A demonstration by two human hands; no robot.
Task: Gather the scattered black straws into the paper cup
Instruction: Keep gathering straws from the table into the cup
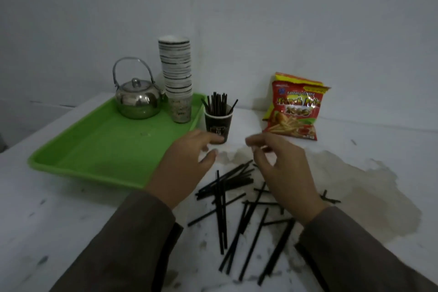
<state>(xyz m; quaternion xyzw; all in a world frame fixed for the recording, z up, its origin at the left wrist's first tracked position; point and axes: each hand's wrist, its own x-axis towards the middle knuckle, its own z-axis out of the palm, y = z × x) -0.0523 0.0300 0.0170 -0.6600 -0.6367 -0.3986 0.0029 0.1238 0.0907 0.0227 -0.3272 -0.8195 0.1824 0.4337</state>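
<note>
midway through gathering: a bunch of straws (216, 103) already upright in the cup (216, 125), just right of the green tray (99, 147), many more straws scattered on the table (355, 140) below and between the hands. left hand (183, 166) near the cup's base, fingers loosely spread, holding nothing visible (touching the cup or just in front of it, cannot tell). right hand (280, 168) above the pile (237, 199), fingertips curled toward a pinch, apparently empty, though blur hides whether a thin straw sits there. best to steady the cup low with the left, since a light cup top-heavy with straws tips easily. better to sweep the crossed straws parallel first, pinch several near the middle, tilt upright, lower ends into the open side of the rim. worth keeping clear of the snack bag (296, 106) and the stain.
</note>
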